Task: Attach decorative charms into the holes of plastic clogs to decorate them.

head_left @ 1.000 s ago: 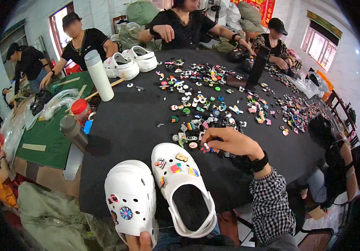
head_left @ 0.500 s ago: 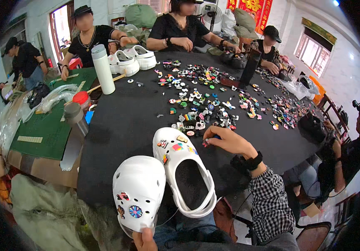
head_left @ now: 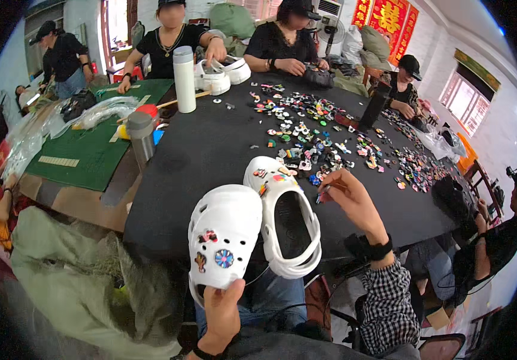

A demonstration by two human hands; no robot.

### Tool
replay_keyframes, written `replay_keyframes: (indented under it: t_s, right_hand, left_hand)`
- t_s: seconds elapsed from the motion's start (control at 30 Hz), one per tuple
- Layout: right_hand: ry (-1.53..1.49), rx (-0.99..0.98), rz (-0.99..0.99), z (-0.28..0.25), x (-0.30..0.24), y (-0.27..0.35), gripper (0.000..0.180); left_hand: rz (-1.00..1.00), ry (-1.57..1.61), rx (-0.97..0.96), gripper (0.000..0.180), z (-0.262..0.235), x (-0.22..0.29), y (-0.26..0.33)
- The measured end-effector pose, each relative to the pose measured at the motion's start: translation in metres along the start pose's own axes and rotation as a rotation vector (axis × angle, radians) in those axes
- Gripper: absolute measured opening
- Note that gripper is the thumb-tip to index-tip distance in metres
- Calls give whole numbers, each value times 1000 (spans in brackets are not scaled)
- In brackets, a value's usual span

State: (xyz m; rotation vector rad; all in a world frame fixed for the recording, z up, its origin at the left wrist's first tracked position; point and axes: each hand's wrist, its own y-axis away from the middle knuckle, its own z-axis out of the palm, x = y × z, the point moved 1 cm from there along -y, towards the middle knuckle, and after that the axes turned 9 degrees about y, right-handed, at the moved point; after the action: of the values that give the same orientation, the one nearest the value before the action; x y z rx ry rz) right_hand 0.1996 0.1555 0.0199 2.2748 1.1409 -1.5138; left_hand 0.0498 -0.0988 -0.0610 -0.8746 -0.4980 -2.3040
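My left hand (head_left: pixel 221 312) grips a white clog (head_left: pixel 228 210) at its lower end, with the thumb on top. This clog is tilted, its holed upper showing a blue-and-pink flower charm (head_left: pixel 224 258) and two smaller charms. Just right of it, a second white clog (head_left: pixel 269 231) rests on the black table with its opening up and several charms on its toe. My right hand (head_left: pixel 354 201) pinches a small reddish shoe charm (head_left: pixel 324 196) above the table, to the right of that clog. The charm's exact shape is too small to tell.
Loose charms (head_left: pixel 306 129) lie scattered over the black table (head_left: pixel 210 150). At the far left stand a white bottle (head_left: pixel 184 84), a grey flask (head_left: pixel 142 135) and another pair of white clogs (head_left: pixel 213 81). Co-workers sit around the table. A green mat (head_left: pixel 72 159) lies at left.
The whole view has shifted, so the table sits further right. My right hand has turned upward with the charm, and more of my left hand shows. A co-worker's hand now touches the far clogs.
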Motion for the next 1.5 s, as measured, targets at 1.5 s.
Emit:
replay_keyframes:
  t_s: [1.5]
  right_hand:
    - [405,33,-218,128,-90,51,21]
  left_hand:
    - [90,-27,-387,35,-31,-21,-16]
